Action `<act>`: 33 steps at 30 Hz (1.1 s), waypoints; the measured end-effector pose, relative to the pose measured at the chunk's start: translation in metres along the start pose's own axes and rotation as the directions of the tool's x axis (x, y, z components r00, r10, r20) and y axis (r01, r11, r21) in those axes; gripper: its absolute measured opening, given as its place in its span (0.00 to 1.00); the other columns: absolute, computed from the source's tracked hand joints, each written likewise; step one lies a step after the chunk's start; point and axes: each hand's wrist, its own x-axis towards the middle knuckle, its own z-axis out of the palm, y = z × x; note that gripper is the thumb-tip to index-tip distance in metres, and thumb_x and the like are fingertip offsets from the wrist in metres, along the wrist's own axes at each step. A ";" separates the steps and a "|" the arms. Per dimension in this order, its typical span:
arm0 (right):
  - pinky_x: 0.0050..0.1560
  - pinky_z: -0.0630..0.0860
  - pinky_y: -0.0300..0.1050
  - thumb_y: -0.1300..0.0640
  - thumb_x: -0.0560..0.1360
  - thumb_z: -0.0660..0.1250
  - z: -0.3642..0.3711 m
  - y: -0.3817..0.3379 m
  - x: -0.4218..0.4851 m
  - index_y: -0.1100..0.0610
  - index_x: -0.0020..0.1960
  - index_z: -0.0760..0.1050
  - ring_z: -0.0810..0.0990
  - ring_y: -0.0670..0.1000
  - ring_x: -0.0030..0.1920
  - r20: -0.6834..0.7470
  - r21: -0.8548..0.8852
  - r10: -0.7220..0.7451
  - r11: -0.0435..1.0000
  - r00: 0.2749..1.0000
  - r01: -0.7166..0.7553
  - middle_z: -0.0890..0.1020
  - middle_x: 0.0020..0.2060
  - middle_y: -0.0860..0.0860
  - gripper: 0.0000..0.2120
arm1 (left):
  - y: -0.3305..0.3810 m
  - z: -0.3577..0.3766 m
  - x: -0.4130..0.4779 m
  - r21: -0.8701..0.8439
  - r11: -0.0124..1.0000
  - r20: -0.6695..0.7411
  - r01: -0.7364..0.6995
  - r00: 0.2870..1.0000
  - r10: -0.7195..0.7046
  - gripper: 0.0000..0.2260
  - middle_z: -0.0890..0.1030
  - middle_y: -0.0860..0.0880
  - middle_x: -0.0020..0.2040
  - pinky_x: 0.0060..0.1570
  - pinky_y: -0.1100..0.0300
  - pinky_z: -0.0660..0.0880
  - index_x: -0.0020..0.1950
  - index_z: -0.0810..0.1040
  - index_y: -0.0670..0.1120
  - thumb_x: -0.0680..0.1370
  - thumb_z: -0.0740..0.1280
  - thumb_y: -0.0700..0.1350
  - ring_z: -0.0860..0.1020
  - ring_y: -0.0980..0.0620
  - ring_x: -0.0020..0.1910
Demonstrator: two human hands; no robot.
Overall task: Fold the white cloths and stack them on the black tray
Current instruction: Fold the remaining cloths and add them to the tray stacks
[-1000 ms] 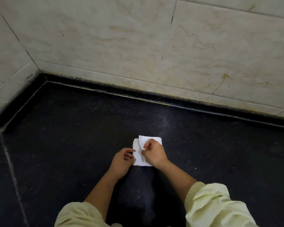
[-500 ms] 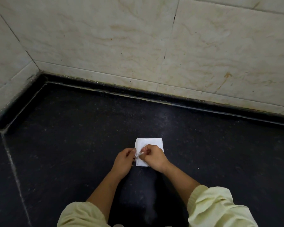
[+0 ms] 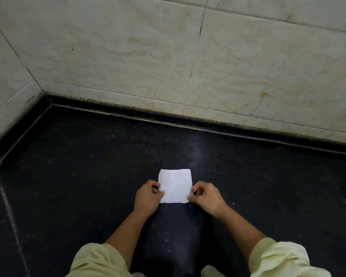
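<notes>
Lying flat on the black bench [image 3: 78, 176], the white cloth [image 3: 176, 185] is sitting folded into a small, roughly square pad, in the middle of the view and well short of the wall. Its far edge is pointing at the wall and its near edge at the person.

Both hands are flanking the near half of the cloth. The left hand [image 3: 148, 196] is pinching the left edge, thumb lying on top near the lower left corner, fingers curled at the side: grip clamped on the cloth. The right hand [image 3: 206, 196] is doing the same on the right edge near the lower right corner, thumb and curled fingers closing on the fabric: grip clamped on the cloth too. Whether the edges are lifting off the bench, I cannot tell.

Bare forearms are running back to pale yellow sleeves [image 3: 278, 258] at the bottom of the view.

A tiny white speck [image 3: 233, 203] is lying just right of the right hand. A pale seam [image 3: 10, 216] is crossing the bench on the far left. A dark strip [image 3: 188, 122] is edging the bench under the beige tiled wall [image 3: 128, 56], which is meeting a side wall at the left corner. An orange-brown stain [image 3: 263, 95] is showing on the wall to the right.
</notes>
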 end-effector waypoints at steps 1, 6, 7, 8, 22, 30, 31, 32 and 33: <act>0.32 0.68 0.33 0.58 0.66 0.75 0.003 0.001 -0.002 0.56 0.42 0.75 0.73 0.43 0.33 -0.005 -0.026 -0.015 1.000 1.000 0.015 0.76 0.35 0.46 0.10 | 0.000 0.000 0.000 0.006 1.000 0.001 0.002 1.000 -0.002 0.09 0.78 0.52 0.41 0.39 0.65 0.71 0.52 0.76 0.48 0.74 0.72 0.43 0.77 0.54 0.42; 0.38 0.72 0.41 0.51 0.71 0.72 0.018 0.003 -0.008 0.54 0.45 0.69 0.75 0.46 0.40 -0.090 -0.200 0.008 0.980 0.996 -0.026 0.74 0.44 0.48 0.13 | 0.000 0.001 -0.001 0.025 1.000 0.008 0.007 1.000 -0.007 0.09 0.78 0.51 0.41 0.38 0.66 0.70 0.52 0.75 0.48 0.74 0.72 0.43 0.77 0.54 0.41; 0.39 0.74 0.42 0.51 0.72 0.71 0.020 0.003 -0.009 0.55 0.46 0.68 0.76 0.48 0.41 -0.112 -0.212 0.029 0.976 0.993 -0.053 0.75 0.45 0.48 0.12 | 0.000 0.001 -0.001 0.025 1.000 0.010 0.005 1.000 -0.005 0.09 0.78 0.51 0.41 0.38 0.66 0.70 0.52 0.75 0.48 0.74 0.72 0.43 0.76 0.55 0.40; 0.39 0.73 0.43 0.52 0.74 0.69 0.023 0.002 -0.010 0.55 0.46 0.68 0.76 0.49 0.41 -0.128 -0.224 0.043 0.972 0.991 -0.071 0.75 0.45 0.49 0.11 | 0.000 0.000 -0.001 0.026 1.000 0.014 0.003 1.000 -0.004 0.09 0.78 0.50 0.41 0.38 0.66 0.70 0.52 0.75 0.48 0.74 0.72 0.43 0.76 0.55 0.40; 0.44 0.78 0.46 0.63 0.66 0.68 -0.007 0.006 0.002 0.57 0.45 0.78 0.81 0.53 0.43 -0.080 0.113 0.288 0.954 0.954 -0.278 0.82 0.39 0.53 0.08 | 0.013 -0.013 0.008 0.112 0.993 0.041 0.046 0.998 -0.051 0.09 0.78 0.50 0.43 0.39 0.64 0.70 0.51 0.75 0.48 0.73 0.71 0.41 0.77 0.53 0.44; 0.49 0.80 0.51 0.62 0.69 0.68 0.011 -0.010 0.025 0.56 0.42 0.75 0.81 0.55 0.47 -0.062 0.283 0.300 0.920 0.952 -0.272 0.82 0.43 0.55 0.04 | 0.024 -0.009 0.020 -0.198 0.940 0.125 0.279 0.958 -0.258 0.10 0.75 0.42 0.35 0.48 0.45 0.79 0.29 0.69 0.44 0.59 0.69 0.45 0.76 0.46 0.37; 0.45 0.79 0.47 0.61 0.69 0.69 0.013 -0.012 0.026 0.57 0.43 0.75 0.81 0.54 0.46 -0.058 0.286 0.311 0.916 0.949 -0.283 0.81 0.44 0.54 0.04 | 0.027 -0.008 0.020 -0.202 0.933 0.133 0.298 0.952 -0.276 0.11 0.75 0.43 0.34 0.49 0.45 0.79 0.28 0.69 0.43 0.61 0.70 0.44 0.76 0.46 0.38; 0.42 0.77 0.45 0.61 0.70 0.69 0.015 -0.013 0.026 0.58 0.44 0.76 0.80 0.54 0.46 -0.054 0.303 0.324 0.907 0.945 -0.293 0.81 0.44 0.54 0.04 | 0.028 -0.006 0.020 -0.195 0.930 0.140 0.312 0.947 -0.288 0.11 0.76 0.44 0.35 0.49 0.46 0.79 0.29 0.70 0.43 0.64 0.72 0.43 0.77 0.46 0.39; 0.42 0.77 0.45 0.61 0.70 0.69 0.017 -0.013 0.026 0.58 0.44 0.76 0.80 0.54 0.46 -0.050 0.335 0.341 0.891 0.939 -0.306 0.81 0.45 0.55 0.04 | 0.029 -0.006 0.020 -0.195 0.927 0.147 0.320 0.944 -0.295 0.10 0.77 0.44 0.36 0.50 0.48 0.79 0.32 0.72 0.41 0.65 0.72 0.43 0.79 0.46 0.41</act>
